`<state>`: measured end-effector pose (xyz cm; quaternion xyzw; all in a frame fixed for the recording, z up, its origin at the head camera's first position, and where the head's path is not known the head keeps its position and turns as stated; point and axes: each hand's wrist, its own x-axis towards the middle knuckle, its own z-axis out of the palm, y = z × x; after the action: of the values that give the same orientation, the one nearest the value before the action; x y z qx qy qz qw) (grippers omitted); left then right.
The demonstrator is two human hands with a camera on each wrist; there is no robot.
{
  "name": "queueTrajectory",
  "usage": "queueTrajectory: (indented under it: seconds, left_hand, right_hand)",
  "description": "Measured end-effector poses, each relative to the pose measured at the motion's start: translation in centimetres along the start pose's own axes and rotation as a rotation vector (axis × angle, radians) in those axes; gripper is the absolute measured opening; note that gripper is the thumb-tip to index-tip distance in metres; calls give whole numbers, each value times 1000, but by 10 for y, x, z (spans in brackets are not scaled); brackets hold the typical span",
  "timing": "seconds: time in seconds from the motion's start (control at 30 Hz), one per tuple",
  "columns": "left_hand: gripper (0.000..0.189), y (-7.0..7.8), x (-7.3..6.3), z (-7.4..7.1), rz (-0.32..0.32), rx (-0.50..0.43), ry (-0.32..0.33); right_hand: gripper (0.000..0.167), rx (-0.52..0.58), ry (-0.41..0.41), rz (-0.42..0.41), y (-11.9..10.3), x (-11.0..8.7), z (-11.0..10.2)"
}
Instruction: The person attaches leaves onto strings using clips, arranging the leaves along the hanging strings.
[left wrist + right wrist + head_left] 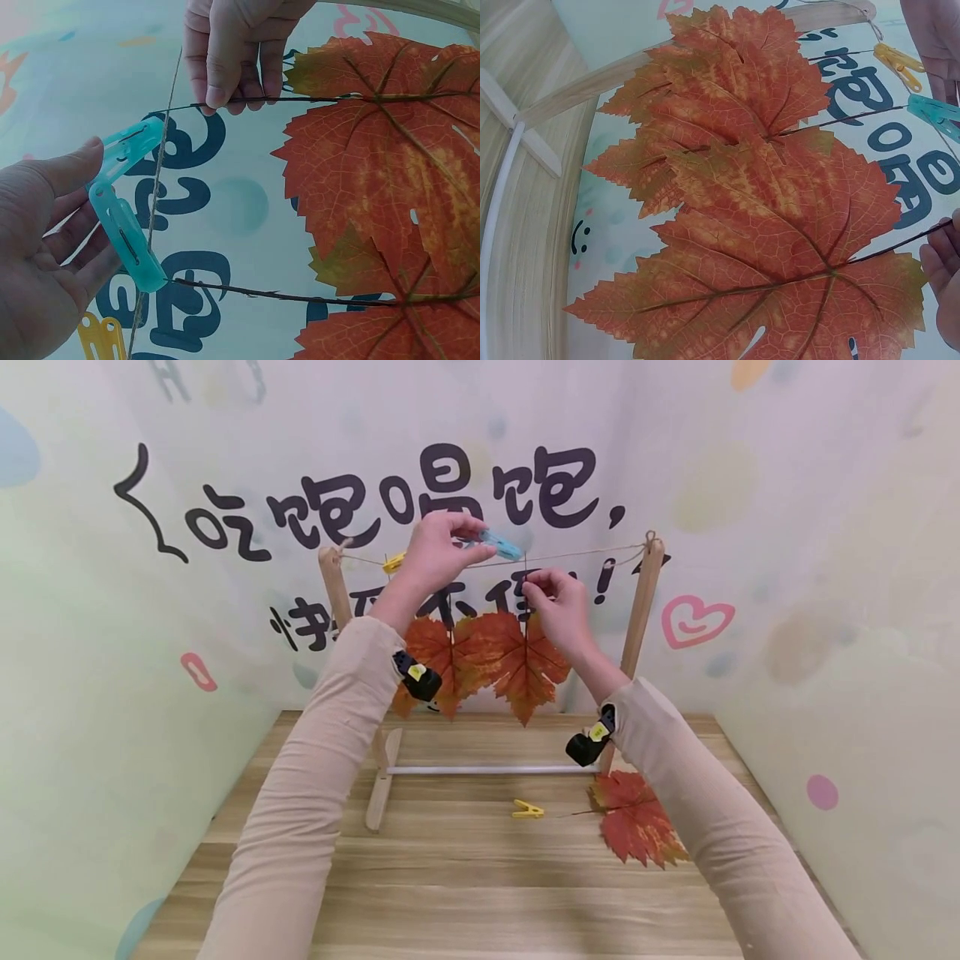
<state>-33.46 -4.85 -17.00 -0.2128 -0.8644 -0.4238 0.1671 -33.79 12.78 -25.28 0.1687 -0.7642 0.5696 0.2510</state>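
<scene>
My left hand (pixel 442 547) pinches a light blue clothespin (pixel 501 545) by the string (pixel 577 554). In the left wrist view that clothespin (pixel 133 150) has its tip at the string, close to a leaf stem. Below it a second blue clothespin (pixel 127 240) sits on the string at another leaf's stem. My right hand (pixel 558 606) pinches the dark stem (pixel 277 99) of an orange-red artificial leaf (pixel 528 668), whose stem end crosses the string. More such leaves (pixel 727 52) hang beside it, overlapping. A yellow clothespin (pixel 898 66) is on the string farther left.
The string runs between two wooden posts (pixel 643 602), joined low down by a white rod (pixel 487 770). On the wooden table (pixel 450 893) lie a yellow clothespin (pixel 528 810) and another red leaf (pixel 637 818), partly behind my right sleeve. A printed wall cloth (pixel 750 527) stands behind.
</scene>
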Motion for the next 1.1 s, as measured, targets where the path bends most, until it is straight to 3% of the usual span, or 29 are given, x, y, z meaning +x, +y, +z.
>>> queueTrajectory:
  seconds: [0.2, 0.7, 1.1]
  left_hand:
    - [27, -1, 0, 2, 23, -34, 16]
    - [25, -3, 3, 9, 82, 50, 40]
    - [25, -2, 6, 14, 90, 79, 40]
  right_hand:
    - [18, 6, -6, 12, 1, 0, 1]
    - [17, 13, -5, 8, -1, 0, 3]
    - [20, 5, -18, 11, 5, 3, 2]
